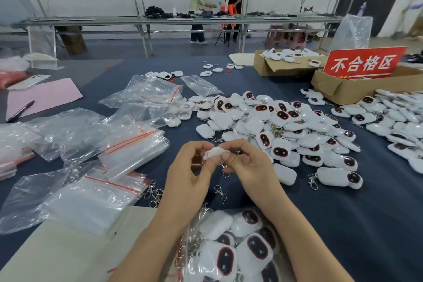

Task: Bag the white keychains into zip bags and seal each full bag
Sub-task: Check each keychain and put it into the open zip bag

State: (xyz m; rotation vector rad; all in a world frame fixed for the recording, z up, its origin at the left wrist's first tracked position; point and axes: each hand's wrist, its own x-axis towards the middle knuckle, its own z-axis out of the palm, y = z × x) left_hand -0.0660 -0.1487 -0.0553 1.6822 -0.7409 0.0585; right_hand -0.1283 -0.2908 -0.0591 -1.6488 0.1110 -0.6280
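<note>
Pinching one white keychain between them, the left hand and right hand have fingers curled onto it, just beyond the part-filled zip bag under the wrists. Its clasp dangles beneath the fingers and may snag the bag's mouth, spilling what's inside.

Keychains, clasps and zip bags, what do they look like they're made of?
Keychains: white bodies look like smooth moulded plastic or soft rubber, faint sheen, rounded edges; which is unclear. Clasps: silvery metal, bright glints. Zip bags: thin clear plastic film, creased and glaring, red seal strips.
</note>
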